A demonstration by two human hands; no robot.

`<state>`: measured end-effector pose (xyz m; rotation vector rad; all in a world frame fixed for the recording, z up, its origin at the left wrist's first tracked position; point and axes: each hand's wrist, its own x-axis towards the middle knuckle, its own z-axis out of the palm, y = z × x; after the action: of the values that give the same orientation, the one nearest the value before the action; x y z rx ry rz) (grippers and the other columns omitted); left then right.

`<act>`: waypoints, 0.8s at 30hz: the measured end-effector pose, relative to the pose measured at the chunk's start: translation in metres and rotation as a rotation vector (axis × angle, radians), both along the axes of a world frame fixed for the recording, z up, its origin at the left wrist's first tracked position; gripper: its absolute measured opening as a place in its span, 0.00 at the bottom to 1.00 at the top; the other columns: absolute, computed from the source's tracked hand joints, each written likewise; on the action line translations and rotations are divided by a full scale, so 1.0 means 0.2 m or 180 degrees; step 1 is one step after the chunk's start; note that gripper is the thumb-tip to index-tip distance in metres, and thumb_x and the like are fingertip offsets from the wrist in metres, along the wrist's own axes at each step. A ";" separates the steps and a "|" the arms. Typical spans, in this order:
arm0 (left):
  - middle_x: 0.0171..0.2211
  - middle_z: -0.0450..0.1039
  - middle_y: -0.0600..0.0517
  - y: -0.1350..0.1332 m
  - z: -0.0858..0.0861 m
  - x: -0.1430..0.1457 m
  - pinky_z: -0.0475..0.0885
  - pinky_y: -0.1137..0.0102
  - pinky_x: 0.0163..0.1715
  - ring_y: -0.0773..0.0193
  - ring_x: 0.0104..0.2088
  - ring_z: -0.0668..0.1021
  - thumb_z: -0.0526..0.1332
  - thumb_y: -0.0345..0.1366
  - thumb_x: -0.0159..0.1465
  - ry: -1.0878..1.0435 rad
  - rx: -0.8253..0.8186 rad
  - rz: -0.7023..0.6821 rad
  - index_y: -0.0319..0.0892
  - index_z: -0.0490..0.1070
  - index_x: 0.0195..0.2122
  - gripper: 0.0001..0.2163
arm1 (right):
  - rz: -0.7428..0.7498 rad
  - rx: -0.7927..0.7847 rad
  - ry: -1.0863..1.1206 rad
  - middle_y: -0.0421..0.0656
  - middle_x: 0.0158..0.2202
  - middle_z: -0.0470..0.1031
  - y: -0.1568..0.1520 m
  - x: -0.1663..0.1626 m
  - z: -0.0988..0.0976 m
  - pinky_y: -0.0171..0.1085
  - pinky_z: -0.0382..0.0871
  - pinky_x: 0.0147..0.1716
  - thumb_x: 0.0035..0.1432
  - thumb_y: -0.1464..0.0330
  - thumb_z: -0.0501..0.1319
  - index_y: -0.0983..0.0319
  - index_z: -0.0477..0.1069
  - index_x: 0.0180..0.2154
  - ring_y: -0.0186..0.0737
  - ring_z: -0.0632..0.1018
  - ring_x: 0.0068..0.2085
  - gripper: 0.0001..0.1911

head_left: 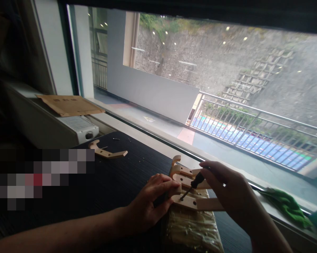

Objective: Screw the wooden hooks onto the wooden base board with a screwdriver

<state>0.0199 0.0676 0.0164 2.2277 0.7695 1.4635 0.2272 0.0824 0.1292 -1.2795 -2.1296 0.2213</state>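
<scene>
My right hand (228, 188) is closed round a small dark-handled screwdriver (194, 184), whose tip meets the top face of a light wooden hook piece (190, 202). That piece lies on a stack of similar curved wooden pieces (182, 172) resting on a clear plastic bag of parts (194, 228). My left hand (151, 203) grips the left end of the stack, fingers curled against the wood. A separate wooden hook (107, 151) lies alone further left on the dark table (113, 186).
A white heater-like unit (76, 128) with a brown envelope (70, 104) on top stands at the left. Small screws (115, 139) lie near the lone hook. A green cloth (286, 205) sits on the window sill at right. A large window runs behind the table.
</scene>
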 end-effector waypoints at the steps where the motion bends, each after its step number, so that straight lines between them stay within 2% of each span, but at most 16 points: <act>1: 0.44 0.68 0.47 0.00 0.00 0.00 0.67 0.61 0.47 0.58 0.45 0.71 0.57 0.22 0.59 -0.0008 0.0006 0.0003 0.47 0.61 0.55 0.24 | -0.0049 -0.0022 0.0012 0.43 0.31 0.78 0.00 0.00 0.00 0.36 0.70 0.28 0.59 0.59 0.54 0.60 0.73 0.40 0.40 0.77 0.31 0.15; 8: 0.43 0.68 0.47 0.00 0.00 0.00 0.67 0.61 0.47 0.59 0.44 0.71 0.57 0.22 0.59 -0.0030 0.0014 0.0009 0.46 0.62 0.55 0.23 | -0.0058 -0.0047 0.0008 0.40 0.24 0.75 -0.02 -0.04 0.01 0.33 0.65 0.21 0.58 0.58 0.55 0.61 0.73 0.35 0.36 0.73 0.23 0.14; 14: 0.44 0.68 0.47 0.01 0.00 0.00 0.67 0.61 0.48 0.59 0.45 0.71 0.58 0.22 0.59 0.0007 -0.0036 0.0008 0.46 0.61 0.55 0.23 | 0.0358 -0.0230 0.0360 0.41 0.31 0.77 -0.03 -0.04 0.01 0.35 0.69 0.31 0.59 0.60 0.55 0.59 0.73 0.37 0.38 0.76 0.32 0.13; 20: 0.43 0.69 0.48 0.00 0.00 0.01 0.67 0.62 0.48 0.59 0.45 0.71 0.58 0.23 0.59 -0.0028 -0.0011 0.0057 0.46 0.63 0.54 0.22 | -0.0007 -0.0149 0.0106 0.42 0.27 0.77 0.00 -0.03 0.00 0.37 0.69 0.29 0.59 0.59 0.55 0.60 0.72 0.35 0.39 0.76 0.29 0.14; 24: 0.44 0.68 0.47 0.00 0.00 0.01 0.67 0.61 0.48 0.59 0.45 0.71 0.57 0.23 0.59 0.0008 -0.0015 0.0072 0.46 0.62 0.54 0.23 | -0.0072 -0.0135 0.0080 0.41 0.26 0.77 0.00 -0.04 -0.01 0.35 0.68 0.27 0.59 0.58 0.54 0.61 0.72 0.34 0.37 0.75 0.26 0.15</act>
<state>0.0215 0.0677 0.0170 2.2247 0.8006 1.4680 0.2196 0.0832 0.1281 -1.3178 -2.0985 0.2729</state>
